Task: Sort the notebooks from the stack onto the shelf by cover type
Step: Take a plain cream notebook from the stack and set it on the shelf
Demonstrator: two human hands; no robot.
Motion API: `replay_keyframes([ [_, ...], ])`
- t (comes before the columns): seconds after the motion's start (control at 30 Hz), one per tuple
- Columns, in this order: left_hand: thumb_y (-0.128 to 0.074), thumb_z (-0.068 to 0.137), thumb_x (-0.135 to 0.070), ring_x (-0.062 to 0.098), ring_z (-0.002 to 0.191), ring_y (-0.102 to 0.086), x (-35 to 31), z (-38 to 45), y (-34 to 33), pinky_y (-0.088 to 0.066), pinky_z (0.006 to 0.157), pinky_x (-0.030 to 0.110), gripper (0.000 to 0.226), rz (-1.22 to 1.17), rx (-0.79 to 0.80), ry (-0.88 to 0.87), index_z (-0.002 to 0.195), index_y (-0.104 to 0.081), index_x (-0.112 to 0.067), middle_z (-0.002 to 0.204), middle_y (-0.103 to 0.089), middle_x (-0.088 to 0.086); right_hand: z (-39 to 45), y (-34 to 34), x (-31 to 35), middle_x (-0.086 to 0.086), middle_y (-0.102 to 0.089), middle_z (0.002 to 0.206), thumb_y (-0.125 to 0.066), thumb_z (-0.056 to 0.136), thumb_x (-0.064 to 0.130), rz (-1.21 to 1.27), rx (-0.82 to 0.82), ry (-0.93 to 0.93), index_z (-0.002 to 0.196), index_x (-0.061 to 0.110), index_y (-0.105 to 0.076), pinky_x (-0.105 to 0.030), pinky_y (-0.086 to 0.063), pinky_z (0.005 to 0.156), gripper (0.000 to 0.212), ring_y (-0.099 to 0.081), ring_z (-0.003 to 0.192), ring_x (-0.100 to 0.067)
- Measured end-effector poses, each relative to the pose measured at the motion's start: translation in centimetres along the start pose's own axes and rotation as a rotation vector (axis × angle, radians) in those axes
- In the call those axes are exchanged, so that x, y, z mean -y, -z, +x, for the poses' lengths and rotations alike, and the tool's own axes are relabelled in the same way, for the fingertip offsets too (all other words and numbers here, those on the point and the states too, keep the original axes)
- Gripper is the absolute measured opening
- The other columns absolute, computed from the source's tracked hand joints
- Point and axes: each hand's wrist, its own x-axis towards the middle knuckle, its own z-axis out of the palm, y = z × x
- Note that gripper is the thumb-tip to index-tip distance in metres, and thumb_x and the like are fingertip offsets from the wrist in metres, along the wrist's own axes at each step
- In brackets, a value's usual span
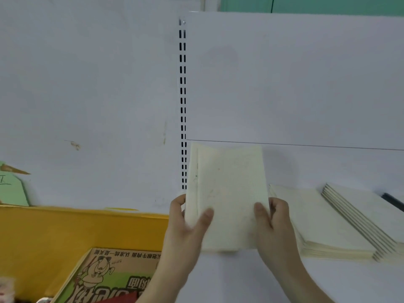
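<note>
I hold a small bundle of cream-covered notebooks (pixel 229 193) upright over the white shelf (pixel 240 281), its lower edge near the shelf surface. My left hand (pixel 188 221) grips its lower left side, thumb on the front cover. My right hand (pixel 271 221) grips the lower right side the same way. To the right on the shelf lies a flat stack of cream notebooks (pixel 317 226). Beside that stack, further right, a second stack of white notebooks (pixel 367 219) shows several grey spines.
A yellow box (pixel 65 232) stands at the left, with a printed cardboard carton (pixel 109 278) inside it. A slotted white upright (pixel 182 106) divides the shelf's back panels. A green card (pixel 13 186) leans at far left. A dark bar (pixel 393 201) lies at the right edge.
</note>
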Motion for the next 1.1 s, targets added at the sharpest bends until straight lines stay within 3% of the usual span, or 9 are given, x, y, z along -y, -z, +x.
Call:
replay_keyframes([
  [0.13, -0.069, 0.089, -0.033, 0.005, 0.091, -0.072, -0.2, -0.5, -0.5, -0.060, 0.069, 0.024, 0.038, -0.053, -0.008, -0.030, 0.120, -0.047, -0.036, 0.102, -0.072, -0.022, -1.0, 0.8, 0.7, 0.006, -0.060, 0.086, -0.048, 0.100, 0.027, 0.065, -0.050, 0.051, 0.101, 0.024, -0.044, -0.014, -0.042, 0.060, 0.005, -0.056, 0.072, 0.003],
  [0.33, -0.054, 0.092, -0.045, 0.007, 0.091, -0.071, -0.8, -0.6, -3.1, -0.060, 0.068, 0.029, 0.029, -0.015, 0.034, -0.078, 0.119, -0.050, -0.034, 0.101, -0.071, -0.012, -1.4, 3.2, 1.9, 0.018, -0.067, 0.094, -0.047, 0.102, 0.020, 0.138, -0.042, 0.022, 0.112, 0.034, -0.047, -0.002, -0.043, 0.063, 0.018, -0.060, 0.080, 0.015],
  [0.4, -0.050, 0.098, -0.041, 0.003, 0.082, -0.069, -1.3, -0.8, -4.2, -0.060, 0.061, 0.027, 0.014, 0.075, 0.125, -0.087, 0.111, -0.050, -0.035, 0.094, -0.068, -0.018, -1.4, 4.9, 2.1, 0.026, -0.066, 0.101, -0.044, 0.102, 0.015, 0.036, -0.005, 0.051, 0.122, 0.038, -0.050, -0.009, -0.049, 0.075, 0.030, -0.061, 0.092, 0.011],
  [0.5, -0.045, 0.104, -0.034, 0.013, 0.065, -0.071, -1.9, -0.8, -6.4, -0.058, 0.051, 0.029, 0.005, 0.166, 0.237, -0.075, 0.104, -0.046, -0.030, 0.088, -0.069, -0.006, -1.1, 7.9, 1.6, -0.002, -0.065, 0.110, -0.040, 0.101, 0.016, -0.153, 0.036, 0.044, 0.144, 0.041, -0.038, -0.042, -0.052, 0.092, 0.049, -0.062, 0.100, -0.008],
  [0.57, -0.039, 0.105, -0.037, 0.019, 0.059, -0.068, -1.9, -0.9, -8.2, -0.057, 0.051, 0.034, 0.013, 0.285, 0.267, -0.105, 0.104, -0.044, -0.026, 0.085, -0.068, 0.001, -0.6, 10.2, 0.8, -0.001, -0.064, 0.114, -0.041, 0.100, 0.021, -0.278, 0.075, 0.025, 0.151, 0.041, -0.025, -0.041, -0.049, 0.096, 0.057, -0.060, 0.104, -0.006],
  [0.67, -0.029, 0.106, -0.044, 0.017, 0.071, -0.062, -1.8, -0.9, -11.1, -0.051, 0.060, 0.035, 0.028, 0.523, 0.310, -0.105, 0.100, -0.043, -0.020, 0.087, -0.062, -0.001, 0.6, 13.5, -0.3, 0.018, -0.056, 0.126, -0.046, 0.098, 0.020, -0.467, 0.076, 0.126, 0.148, 0.040, -0.029, -0.031, -0.045, 0.095, 0.057, -0.053, 0.114, -0.007],
  [0.83, -0.030, 0.105, -0.028, 0.016, 0.062, -0.051, -0.4, 0.5, -16.0, -0.036, 0.053, 0.030, 0.026, 0.751, 0.305, -0.129, 0.083, -0.040, -0.018, 0.074, -0.056, 0.001, 3.7, 17.2, -3.1, 0.011, -0.050, 0.090, -0.050, 0.091, 0.025, -0.781, 0.081, 0.224, 0.137, 0.029, -0.040, -0.027, -0.035, 0.070, 0.048, -0.045, 0.090, -0.015],
  [1.0, -0.028, 0.105, -0.031, 0.018, 0.067, -0.055, 1.8, 0.3, -19.3, -0.041, 0.061, 0.031, 0.026, 1.036, 0.174, -0.142, 0.102, -0.047, -0.015, 0.074, -0.055, -0.004, 6.6, 18.0, -4.9, -0.002, -0.050, 0.124, -0.048, 0.097, 0.029, -0.875, 0.203, 0.242, 0.154, 0.016, -0.016, -0.027, -0.039, 0.093, 0.067, -0.042, 0.117, -0.019],
  [1.1, -0.029, 0.104, -0.033, 0.014, 0.064, -0.050, 2.0, -0.1, -20.7, -0.039, 0.061, 0.029, 0.027, 1.134, 0.109, -0.118, 0.089, -0.045, -0.018, 0.075, -0.048, -0.005, 8.4, 18.6, -6.3, -0.003, -0.054, 0.128, -0.044, 0.097, 0.033, -1.001, 0.275, 0.313, 0.146, 0.013, -0.034, -0.030, -0.036, 0.104, 0.054, -0.041, 0.123, -0.022],
])
